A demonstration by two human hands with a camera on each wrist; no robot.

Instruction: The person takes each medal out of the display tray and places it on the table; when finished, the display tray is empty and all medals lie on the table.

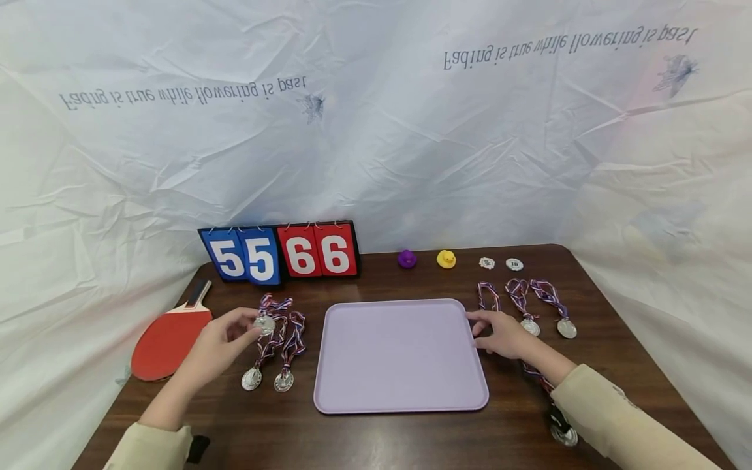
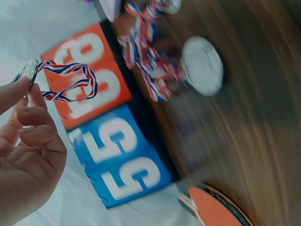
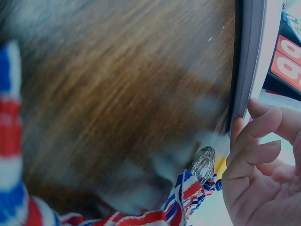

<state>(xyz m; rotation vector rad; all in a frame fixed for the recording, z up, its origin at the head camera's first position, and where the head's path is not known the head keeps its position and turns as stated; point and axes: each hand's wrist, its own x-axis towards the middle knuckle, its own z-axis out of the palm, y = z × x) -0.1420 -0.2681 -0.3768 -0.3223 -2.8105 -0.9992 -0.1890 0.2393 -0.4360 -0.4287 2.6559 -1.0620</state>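
Note:
My left hand (image 1: 226, 336) pinches a silver medal (image 1: 265, 324) between thumb and fingertips, at the left of the table. Its red, white and blue ribbon (image 2: 70, 82) hangs in a loop in the left wrist view. Below it lie two more medals, one on the left (image 1: 251, 378) and one on the right (image 1: 283, 380), with crumpled ribbons. My right hand (image 1: 499, 334) holds the right edge of a pale purple tray (image 1: 402, 356) with thumb and curled fingers. Close to those fingers in the right wrist view is a medal (image 3: 203, 165) on a striped ribbon.
A table tennis bat (image 1: 170, 343) lies far left, before a flip scoreboard (image 1: 282, 253) reading 55 and 66. Purple (image 1: 407, 259) and yellow (image 1: 446, 259) ducks and two white chips (image 1: 514, 264) line the back. Several medals (image 1: 566, 328) lie at right, some beneath my forearm.

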